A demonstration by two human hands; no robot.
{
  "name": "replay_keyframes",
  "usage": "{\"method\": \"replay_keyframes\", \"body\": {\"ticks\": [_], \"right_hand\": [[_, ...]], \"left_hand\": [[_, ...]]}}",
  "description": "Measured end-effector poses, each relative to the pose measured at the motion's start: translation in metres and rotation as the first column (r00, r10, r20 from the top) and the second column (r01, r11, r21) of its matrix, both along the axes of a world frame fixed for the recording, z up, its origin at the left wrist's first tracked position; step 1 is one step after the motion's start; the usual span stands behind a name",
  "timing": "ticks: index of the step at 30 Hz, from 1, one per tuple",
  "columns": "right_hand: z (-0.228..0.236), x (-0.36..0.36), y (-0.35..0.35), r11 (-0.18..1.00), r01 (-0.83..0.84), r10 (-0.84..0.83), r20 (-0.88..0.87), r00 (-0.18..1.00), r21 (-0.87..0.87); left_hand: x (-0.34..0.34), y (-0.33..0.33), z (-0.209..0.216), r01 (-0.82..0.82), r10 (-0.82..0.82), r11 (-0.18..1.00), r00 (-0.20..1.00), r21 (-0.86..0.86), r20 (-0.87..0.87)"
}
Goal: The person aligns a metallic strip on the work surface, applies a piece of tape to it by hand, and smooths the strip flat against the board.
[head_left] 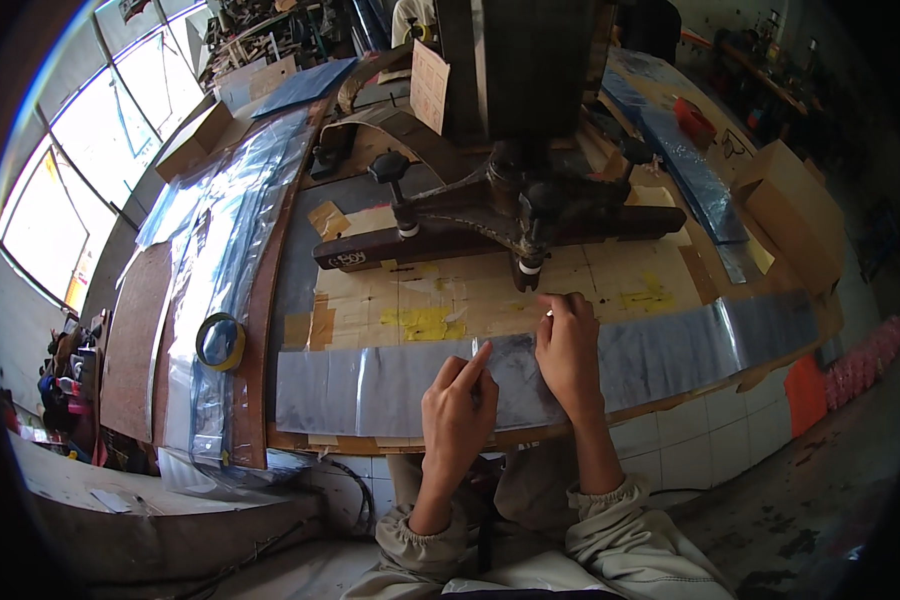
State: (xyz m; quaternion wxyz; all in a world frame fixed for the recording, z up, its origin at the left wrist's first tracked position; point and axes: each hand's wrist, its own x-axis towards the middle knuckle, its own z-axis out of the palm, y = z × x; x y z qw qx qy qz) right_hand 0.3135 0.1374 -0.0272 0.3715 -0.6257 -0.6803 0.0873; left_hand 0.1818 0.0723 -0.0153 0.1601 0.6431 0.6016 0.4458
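Observation:
A long strip of greyish clear film or sheet (pixel 630 350) lies along the near edge of the worktable. My left hand (pixel 457 415) is over its middle, index finger stretched forward and the thumb apart from it; I see nothing held there. Just right of it, my right hand (pixel 570 350) has its fingers curled together near the strip's far edge. A small pale spot shows at those fingertips, too small to name. Beyond the hands, a dark metal beam (pixel 590 232) hangs from a machine's branched bracket (pixel 480 205) over a pale board (pixel 560 275) patched with yellow tape.
At left, a yellow tape roll (pixel 220 342) sits on shiny plastic film (pixel 245 210) over brown boards. An open cardboard box (pixel 785 215) stands at the right edge, near a red container (pixel 694 122) and blue film strips (pixel 670 150). The machine's column (pixel 530 70) rises at the back.

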Motion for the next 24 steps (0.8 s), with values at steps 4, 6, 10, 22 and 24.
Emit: {"method": "replay_keyframes", "body": {"ticks": [4, 6, 10, 22, 24], "right_hand": [[0.005, -0.003, -0.002, 0.999, -0.008, 0.008, 0.010, 1.000, -0.049], [0.005, -0.004, -0.003, 0.998, -0.006, 0.008, 0.023, 1.000, -0.055], [0.007, 0.001, -0.005, 0.997, -0.001, 0.004, 0.035, 0.999, -0.074], [0.020, 0.008, -0.006, 0.977, -0.058, 0.051, -0.040, 0.998, -0.207], [0.026, 0.010, -0.006, 0.962, -0.128, 0.127, -0.019, 0.992, -0.242]], "left_hand": [[-0.003, 0.000, 0.001, -0.002, 0.002, 1.000, 1.000, 0.019, -0.012], [-0.004, 0.000, -0.002, 0.013, -0.013, 0.999, 1.000, 0.032, -0.006], [-0.002, 0.001, -0.005, 0.044, -0.045, 0.997, 0.999, 0.067, 0.018], [-0.004, -0.002, -0.002, 0.017, -0.017, 0.999, 1.000, 0.029, 0.006], [-0.004, -0.003, -0.003, 0.030, -0.030, 0.999, 0.999, 0.026, -0.016]]}}
